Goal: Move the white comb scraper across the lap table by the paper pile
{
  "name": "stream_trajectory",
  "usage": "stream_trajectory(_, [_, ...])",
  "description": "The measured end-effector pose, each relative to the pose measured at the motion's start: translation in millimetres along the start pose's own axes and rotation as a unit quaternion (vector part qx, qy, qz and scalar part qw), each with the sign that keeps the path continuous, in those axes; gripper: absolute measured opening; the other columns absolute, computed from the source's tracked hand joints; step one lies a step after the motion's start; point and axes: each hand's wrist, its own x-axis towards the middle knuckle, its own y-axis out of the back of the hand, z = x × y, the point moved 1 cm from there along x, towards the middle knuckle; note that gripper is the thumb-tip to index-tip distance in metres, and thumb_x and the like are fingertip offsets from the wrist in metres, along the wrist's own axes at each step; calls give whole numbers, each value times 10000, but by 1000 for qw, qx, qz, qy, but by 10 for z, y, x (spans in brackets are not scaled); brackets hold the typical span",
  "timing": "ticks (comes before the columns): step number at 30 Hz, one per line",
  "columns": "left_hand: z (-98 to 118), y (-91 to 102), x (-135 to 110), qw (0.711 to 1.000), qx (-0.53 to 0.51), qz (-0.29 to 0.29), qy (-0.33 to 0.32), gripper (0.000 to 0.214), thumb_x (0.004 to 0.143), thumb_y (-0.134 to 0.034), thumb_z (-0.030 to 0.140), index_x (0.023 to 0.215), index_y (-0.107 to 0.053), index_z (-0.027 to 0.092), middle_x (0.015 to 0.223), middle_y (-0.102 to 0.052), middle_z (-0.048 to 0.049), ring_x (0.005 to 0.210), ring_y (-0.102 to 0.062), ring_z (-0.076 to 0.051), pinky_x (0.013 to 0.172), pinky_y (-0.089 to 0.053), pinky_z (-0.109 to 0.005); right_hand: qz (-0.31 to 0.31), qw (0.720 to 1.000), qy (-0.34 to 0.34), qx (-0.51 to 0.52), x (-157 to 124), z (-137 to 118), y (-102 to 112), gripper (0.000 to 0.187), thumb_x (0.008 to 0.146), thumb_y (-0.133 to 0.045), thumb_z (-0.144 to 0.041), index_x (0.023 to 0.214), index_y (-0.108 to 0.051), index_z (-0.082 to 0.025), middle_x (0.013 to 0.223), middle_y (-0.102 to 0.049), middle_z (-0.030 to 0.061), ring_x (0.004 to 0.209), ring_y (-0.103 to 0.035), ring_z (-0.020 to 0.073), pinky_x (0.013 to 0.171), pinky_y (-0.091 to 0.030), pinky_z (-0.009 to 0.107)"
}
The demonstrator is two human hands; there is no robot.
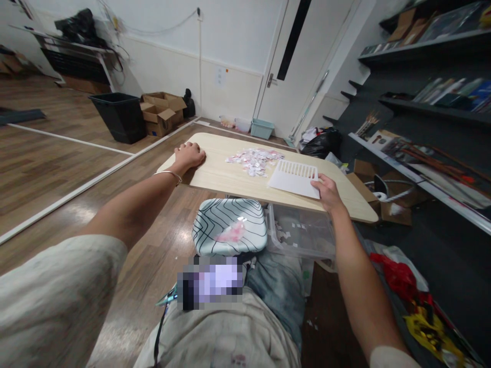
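My left hand (190, 155) rests on the left part of the pale wooden table (215, 176), its fingers loosely bent and apart, with nothing visible in them. With my right hand (329, 191) I grip the right edge of a white slotted board (293, 185). A row of narrow slots runs along the board's far side, and it lies low over the tabletop or on it. Between my hands, a loose heap of small white and pink paper-like pieces (255, 161) is spread, reaching the board's left side.
Below the table's near edge are a white tray with black wavy lines (207, 225), holding something pink, and a clear plastic bin (303, 245) with small scraps. Dark shelves (425, 112) line the right. A black waste bin (120, 117) and cardboard boxes (163, 115) stand back left.
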Motion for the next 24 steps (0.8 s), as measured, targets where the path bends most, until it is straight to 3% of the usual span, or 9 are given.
stream_trajectory(6, [6, -14, 12, 1000, 7, 3, 6, 726, 1058, -465, 485, 1604, -784, 128, 1740, -650, -311, 1636, -569, -545, 1360, -436, -716, 61, 997, 30, -29, 39, -3, -18, 386, 548, -806, -404, 904, -769, -257, 765, -776, -21, 715, -635, 195, 648, -468, 268])
stream_trajectory(14, [-1, -18, 24, 1000, 8, 1, 4, 720, 1056, -494, 490, 1617, -777, 137, 1759, -643, -302, 1643, -556, -556, 1355, -444, -735, 151, 981, 71, -101, 41, -28, 5, 470, 572, -683, -423, 955, -854, -210, 780, -710, 11, 760, -576, 214, 661, -429, 308])
stream_trajectory(20, [6, -9, 22, 1000, -1, 7, 3, 703, 1056, -496, 482, 1590, -796, 137, 1728, -667, -302, 1636, -563, -555, 1358, -435, -739, 209, 960, 84, -166, 42, -15, 31, 441, 631, -634, -395, 911, -893, -174, 760, -739, 63, 812, -713, 295, 708, -562, 358])
stream_trajectory(24, [15, -2, 11, 1000, -6, 11, 3, 699, 1038, -511, 477, 1576, -806, 142, 1701, -687, -302, 1631, -563, -558, 1359, -425, -754, 210, 960, 75, -170, 64, 26, 42, 426, 663, -664, -365, 931, -925, -162, 785, -795, 96, 857, -782, 339, 749, -637, 386])
